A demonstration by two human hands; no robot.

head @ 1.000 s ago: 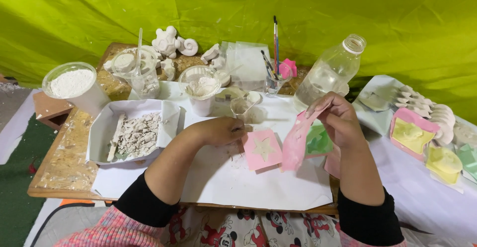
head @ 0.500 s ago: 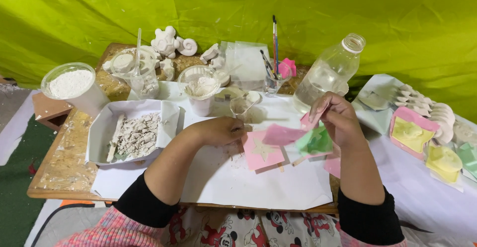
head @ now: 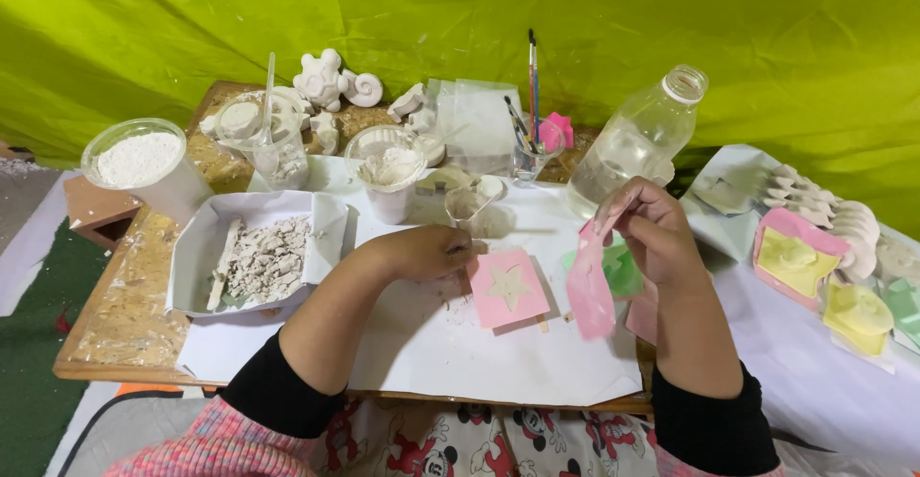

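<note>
A: What does each hand hold?

B: The right hand (head: 652,232) pinches a pink flexible mould (head: 589,290) by its upper edge between thumb and fingers; the sheet hangs limp over the desk's right edge, beside a green mould (head: 618,268) lying on the white paper sheet (head: 460,352). The left hand (head: 426,252) has its fingers curled closed, tips pressing the left edge of a pink square mould with a star-shaped white cast (head: 508,290) near the desk's middle.

A: How would the hanging mould handle?

B: Judged from its droop, it is light, thin and soft — it bends under its own weight. A rim grip like the present one suits it; with two hands it would sag less.

A: And the star mould?

B: Probably rubbery too, but the plaster fill looks brittle — best taken by the mould's outer edges, kept flat.

A: Surroundings?

B: At the desk's left edge, a white tray of broken plaster pieces (head: 259,256) and a tub of white powder (head: 139,161). Along the back edge stand a cup of mixed plaster (head: 388,170), a clear plastic bottle (head: 637,141) and brushes in a glass (head: 529,122).
</note>
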